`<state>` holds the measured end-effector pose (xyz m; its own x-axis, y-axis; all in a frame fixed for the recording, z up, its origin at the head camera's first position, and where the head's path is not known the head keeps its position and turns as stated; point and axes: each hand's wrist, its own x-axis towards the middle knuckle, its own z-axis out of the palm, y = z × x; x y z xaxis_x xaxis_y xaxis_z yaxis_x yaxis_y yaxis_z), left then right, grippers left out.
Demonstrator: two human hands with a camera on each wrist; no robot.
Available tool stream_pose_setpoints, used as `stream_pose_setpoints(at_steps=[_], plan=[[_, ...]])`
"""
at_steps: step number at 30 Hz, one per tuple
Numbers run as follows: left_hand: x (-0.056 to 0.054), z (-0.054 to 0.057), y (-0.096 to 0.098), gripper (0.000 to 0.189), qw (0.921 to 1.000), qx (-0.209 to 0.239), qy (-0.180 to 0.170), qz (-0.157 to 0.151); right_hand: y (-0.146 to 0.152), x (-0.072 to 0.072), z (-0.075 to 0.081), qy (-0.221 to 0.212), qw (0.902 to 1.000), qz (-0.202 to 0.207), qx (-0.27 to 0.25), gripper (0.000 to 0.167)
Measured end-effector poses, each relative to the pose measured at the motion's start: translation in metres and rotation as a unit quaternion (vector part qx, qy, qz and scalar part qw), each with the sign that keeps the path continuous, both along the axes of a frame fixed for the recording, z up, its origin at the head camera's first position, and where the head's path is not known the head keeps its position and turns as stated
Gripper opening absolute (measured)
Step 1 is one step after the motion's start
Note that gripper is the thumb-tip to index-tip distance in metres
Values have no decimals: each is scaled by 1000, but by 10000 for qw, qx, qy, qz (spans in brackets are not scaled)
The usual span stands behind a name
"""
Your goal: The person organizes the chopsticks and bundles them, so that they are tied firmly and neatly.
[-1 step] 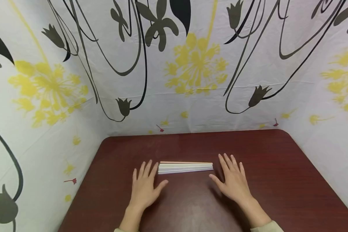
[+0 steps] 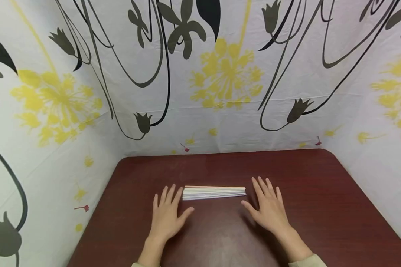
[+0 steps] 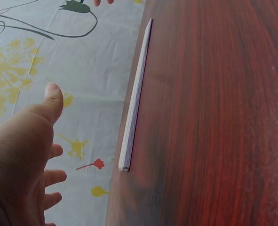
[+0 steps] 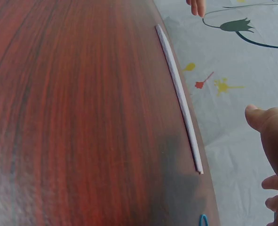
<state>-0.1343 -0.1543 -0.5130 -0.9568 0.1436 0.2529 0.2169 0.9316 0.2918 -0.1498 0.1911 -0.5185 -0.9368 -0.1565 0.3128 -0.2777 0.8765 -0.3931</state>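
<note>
A narrow, flat bundle of pale strips (image 2: pixel 214 193) lies crosswise on the dark red table, with a tan strip along its far edge. In the left wrist view the bundle (image 3: pixel 136 99) shows a layered near end; whether it is sticks or pleated paper I cannot tell. My left hand (image 2: pixel 167 217) is beside the bundle's left end, fingers spread and thumb out. Off the right end, my right hand (image 2: pixel 269 209) has its fingers extended, with a shadow on the table beneath. Both hands hold nothing, and the wrist views show them apart from the bundle.
The wood-grain table (image 2: pixel 220 237) has rounded far corners. White cloth (image 2: pixel 220 129) printed with yellow and grey flowers hangs behind it and along both sides. A small blue loop (image 4: pixel 203 220) shows at the lower edge of the right wrist view.
</note>
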Motion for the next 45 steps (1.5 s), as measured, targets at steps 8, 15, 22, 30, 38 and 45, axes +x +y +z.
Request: stream_pose_setpoints(at_steps=[8,15,22,30,38,45], plan=[[-2,0,-1,82,10000,-31,54,-74,-6,-2,1,171,9998,128,-32,88],[-6,-1,1,82,9997,-23,98,-210,-12,-3,3,120,9997,200,2,87],[-6,-2,1,82,9998,-18,-61,-181,-16,-6,2,107,9995,290,68,88],[-6,-5,2,80,9998,22,-12,-219,-19,-7,2,97,9991,395,104,87],[-10,-8,3,80,9996,13,-108,-275,-24,-10,0,104,9989,450,112,85],[-12,-8,5,79,9994,20,-71,-338,-30,-12,0,99,9988,463,132,82]])
